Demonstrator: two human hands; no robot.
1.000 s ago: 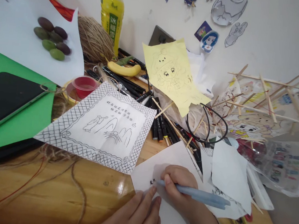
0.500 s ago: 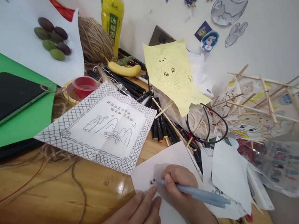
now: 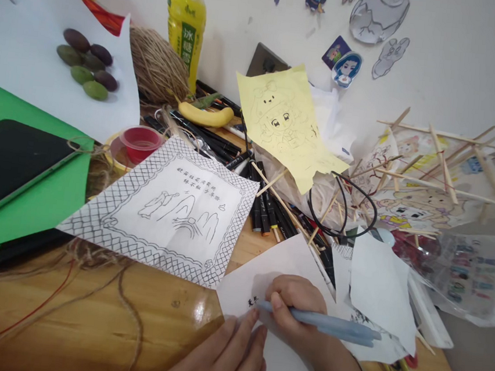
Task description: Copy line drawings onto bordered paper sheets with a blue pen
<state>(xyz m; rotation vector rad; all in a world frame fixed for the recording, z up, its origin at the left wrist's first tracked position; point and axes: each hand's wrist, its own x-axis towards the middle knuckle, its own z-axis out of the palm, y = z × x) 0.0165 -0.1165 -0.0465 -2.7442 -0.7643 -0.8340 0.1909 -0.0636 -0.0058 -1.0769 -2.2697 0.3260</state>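
My right hand (image 3: pixel 299 313) is closed around a light blue pen (image 3: pixel 339 325), its tip on a white sheet of paper (image 3: pixel 290 265) beside a few small black characters. Flat on the lower left edge of that sheet lies my left hand (image 3: pixel 231 353), fingers stretched out, the index fingertip close to the pen tip. Up and to the left rests a paper drawing (image 3: pixel 174 219) with a crosshatched border, mountains, a bridge and lines of writing.
Behind lie black markers (image 3: pixel 266 210), a yellow sketch sheet (image 3: pixel 283 125), a black cable (image 3: pixel 344 203) and a banana (image 3: pixel 206 115). A yellow drink bottle (image 3: pixel 187 22) stands by twine (image 3: pixel 156 66). Stick frames (image 3: pixel 441 169) are at right, a black tablet-like slab (image 3: pixel 13 163) at left.
The pen tip and my right hand have shifted very slightly at the writing. My left hand stays in place on the paper.
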